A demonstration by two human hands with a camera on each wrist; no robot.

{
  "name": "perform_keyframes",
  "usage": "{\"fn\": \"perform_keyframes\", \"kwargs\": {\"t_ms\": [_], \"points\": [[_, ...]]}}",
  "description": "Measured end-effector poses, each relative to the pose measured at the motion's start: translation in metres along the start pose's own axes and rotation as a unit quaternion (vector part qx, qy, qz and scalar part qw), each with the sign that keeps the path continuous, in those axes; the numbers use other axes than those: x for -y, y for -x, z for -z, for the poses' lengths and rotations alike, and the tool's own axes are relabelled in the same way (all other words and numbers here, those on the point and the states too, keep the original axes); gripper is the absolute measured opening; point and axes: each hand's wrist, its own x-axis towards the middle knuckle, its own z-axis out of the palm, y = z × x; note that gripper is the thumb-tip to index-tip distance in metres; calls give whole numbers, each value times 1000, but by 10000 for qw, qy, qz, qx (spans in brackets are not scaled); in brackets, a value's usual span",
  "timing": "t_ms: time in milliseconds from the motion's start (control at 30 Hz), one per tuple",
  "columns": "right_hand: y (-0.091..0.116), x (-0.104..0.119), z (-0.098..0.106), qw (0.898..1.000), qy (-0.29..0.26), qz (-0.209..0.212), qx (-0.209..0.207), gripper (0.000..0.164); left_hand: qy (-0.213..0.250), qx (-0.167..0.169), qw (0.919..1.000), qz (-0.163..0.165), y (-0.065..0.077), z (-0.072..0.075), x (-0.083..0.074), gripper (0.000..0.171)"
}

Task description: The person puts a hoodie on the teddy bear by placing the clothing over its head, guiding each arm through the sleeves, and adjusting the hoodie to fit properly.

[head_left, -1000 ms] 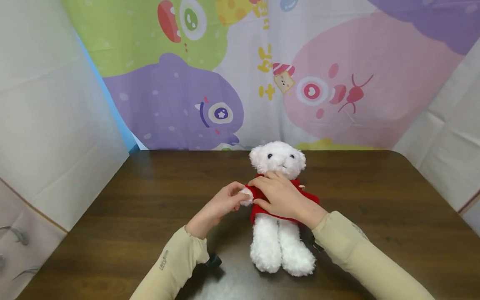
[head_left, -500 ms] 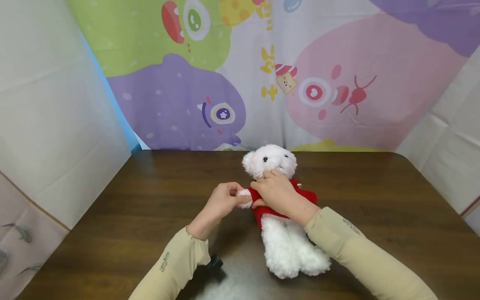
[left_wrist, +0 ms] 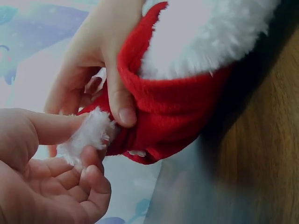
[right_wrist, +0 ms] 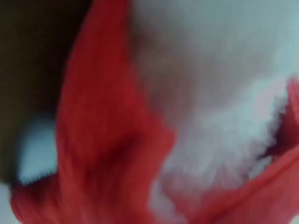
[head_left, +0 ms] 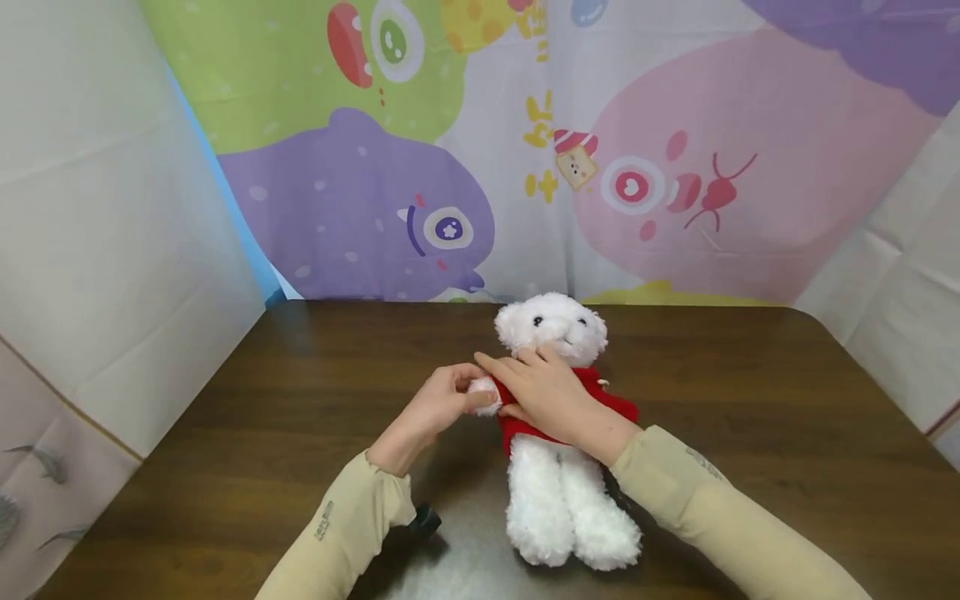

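A white plush teddy bear (head_left: 551,329) in a red coat (head_left: 600,392) faces up toward me in the head view, its legs pointing toward the near side of the table. My left hand (head_left: 441,400) pinches the bear's white paw (left_wrist: 88,135) between thumb and fingers where it pokes out of the red sleeve. Across the bear's chest lies my right hand (head_left: 551,392). Its thumb presses on the coat in the left wrist view, and its fingers go round behind the sleeve, gripping it. Blurred red cloth (right_wrist: 103,116) and white fur fill the right wrist view.
The bear is on a dark brown wooden table (head_left: 322,358). A cartoon-printed curtain (head_left: 360,208) hangs behind the far edge, and pale cloth panels stand at both sides. A small black object (head_left: 426,521) shows by the left cuff.
The bear's legs swung right and then came back left, while its head shifted left and then right. Both hands keep their hold on the paw and sleeve, and the right fingers now reach farther over the sleeve.
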Motion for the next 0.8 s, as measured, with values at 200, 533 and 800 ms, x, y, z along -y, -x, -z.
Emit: {"fn": "perform_keyframes", "kwargs": {"t_ms": [200,533,800], "points": [[-1,1,-2,9938,-1094,-132,144,60,-227,-482,9982,284,1,-1,-3,14],[0,7,-4,9964,359,-323,699,46,-440,-432,9972,412,1,4,-3,13],[1,12,-7,9971,665,-222,286,43,-615,-17,9971,440,3,9,-3,20]]}}
